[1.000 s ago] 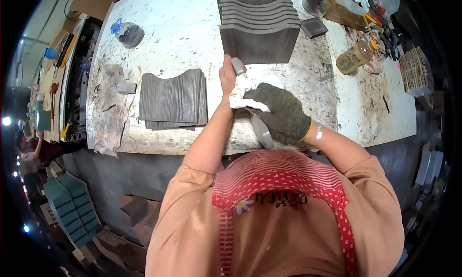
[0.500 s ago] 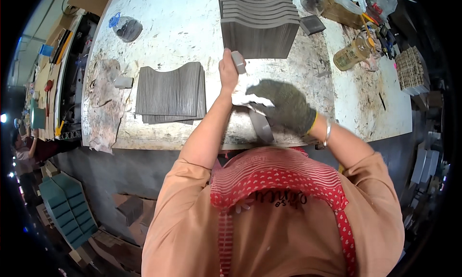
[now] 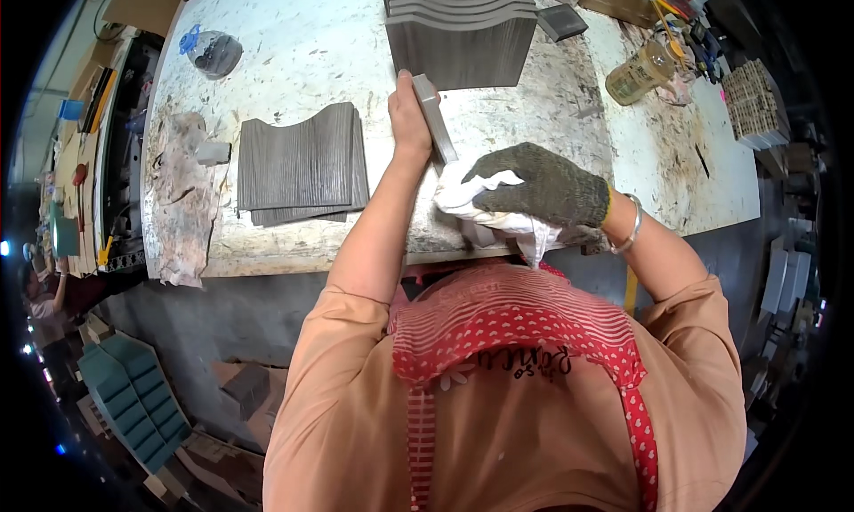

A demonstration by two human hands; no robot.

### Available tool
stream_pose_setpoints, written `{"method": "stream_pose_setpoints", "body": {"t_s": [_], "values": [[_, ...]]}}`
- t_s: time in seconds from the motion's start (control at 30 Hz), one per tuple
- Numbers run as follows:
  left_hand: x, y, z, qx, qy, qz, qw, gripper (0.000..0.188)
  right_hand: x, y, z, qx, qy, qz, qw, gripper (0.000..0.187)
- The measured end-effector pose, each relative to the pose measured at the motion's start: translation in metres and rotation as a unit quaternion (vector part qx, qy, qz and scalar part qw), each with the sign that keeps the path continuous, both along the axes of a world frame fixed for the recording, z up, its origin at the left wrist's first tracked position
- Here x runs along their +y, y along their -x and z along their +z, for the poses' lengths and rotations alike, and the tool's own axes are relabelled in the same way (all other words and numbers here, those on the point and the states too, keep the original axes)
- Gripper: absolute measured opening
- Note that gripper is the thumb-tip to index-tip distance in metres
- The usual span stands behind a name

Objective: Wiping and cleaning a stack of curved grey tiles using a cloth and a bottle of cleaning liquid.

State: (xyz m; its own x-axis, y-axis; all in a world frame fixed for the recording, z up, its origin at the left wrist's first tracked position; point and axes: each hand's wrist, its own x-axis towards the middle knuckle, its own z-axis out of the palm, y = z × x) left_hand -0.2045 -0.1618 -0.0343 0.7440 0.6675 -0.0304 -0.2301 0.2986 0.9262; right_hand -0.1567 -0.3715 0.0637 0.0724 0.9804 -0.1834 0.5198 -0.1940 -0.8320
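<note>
Workshop, worn white bench stained and scuffed, grey floor below its front edge. A person in an orange shirt and red striped apron is leaning over it.

Left hand is bare, gripping the far end of a narrow grey strip, fingers wrapped shut around it. Strip is standing on edge, running from near the tall stack toward the person's chest, its near end going under the rag.

Right hand is wearing a dark knit glove, fingers curled down and clamped on a white rag, pressing it against the near part of the strip. Silver bangle is sitting on that wrist.

Low pile of grey wood-grain panels with wavy edges is lying flat left of the left forearm, apart from it. Tall stack of the same panels is standing at the bench's far side, just beyond the left hand. Small grey block is lying just left of the low pile. Clear plastic tub with a blue piece is sitting at far left. Dark square is lying right of the tall stack. Glass jar is standing at right, clutter behind it. Teal trays are stacked on the floor lower left.
</note>
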Motion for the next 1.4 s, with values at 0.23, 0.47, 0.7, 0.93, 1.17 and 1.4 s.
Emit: {"method": "stream_pose_setpoints", "body": {"t_s": [0.23, 0.47, 0.7, 0.93, 1.17, 1.4], "values": [[0.004, -0.005, -0.023, -0.136, 0.27, -0.073, 0.95, 0.05, 0.082, -0.006, -0.002, -0.369, -0.314, -0.059, 0.873, 0.042], [0.007, 0.0, -0.015, -0.082, 0.018, -0.006, 0.996, 0.055, 0.019, 0.02, 0.011, -0.163, -0.122, -0.007, 0.979, 0.033], [-0.005, -0.005, 0.01, -0.043, 0.032, 0.072, 0.996, 0.047, -0.074, -0.017, 0.022, -0.029, 0.005, -0.115, 0.993, 0.029], [0.009, -0.031, 0.011, -0.04, 0.061, 0.177, 0.981, 0.042, -0.103, -0.021, -0.01, 0.446, -0.189, -0.368, 0.793, 0.042], [0.009, -0.039, 0.021, 0.045, 0.089, 0.273, 0.957, 0.059, -0.122, -0.021, -0.031, 0.637, -0.208, -0.395, 0.629, 0.045], [0.025, -0.051, 0.004, 0.033, -0.031, 0.336, 0.941, 0.054, -0.149, -0.044, -0.033, 0.645, -0.275, -0.419, 0.577, 0.05]]}}
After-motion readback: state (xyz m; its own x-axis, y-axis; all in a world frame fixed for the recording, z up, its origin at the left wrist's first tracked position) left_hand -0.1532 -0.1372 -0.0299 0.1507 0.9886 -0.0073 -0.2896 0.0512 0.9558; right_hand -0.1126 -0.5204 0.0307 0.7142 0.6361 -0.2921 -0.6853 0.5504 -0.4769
